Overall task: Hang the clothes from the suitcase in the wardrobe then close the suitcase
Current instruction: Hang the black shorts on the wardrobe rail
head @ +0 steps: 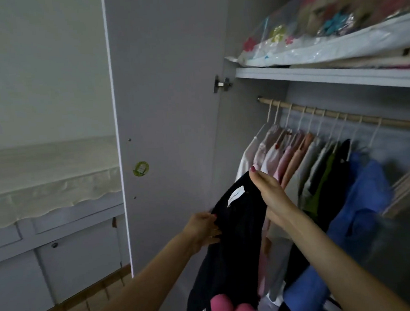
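A black garment [232, 245] hangs between both hands, the left hand [204, 229] pinching its edge, the right hand [268, 187] gripping its top.

The black garment [232, 245] was soft, matt cloth with a white paper-like label [236, 196]. The wardrobe door [162, 109] was smooth, matt grey board, its hinge [222, 83] shiny metal. The rail [342, 116] looked like pale wood. On the shelf [327, 74], glossy clear plastic bags [312, 43] crinkled. The hanging clothes [320, 159] were matt cloth.
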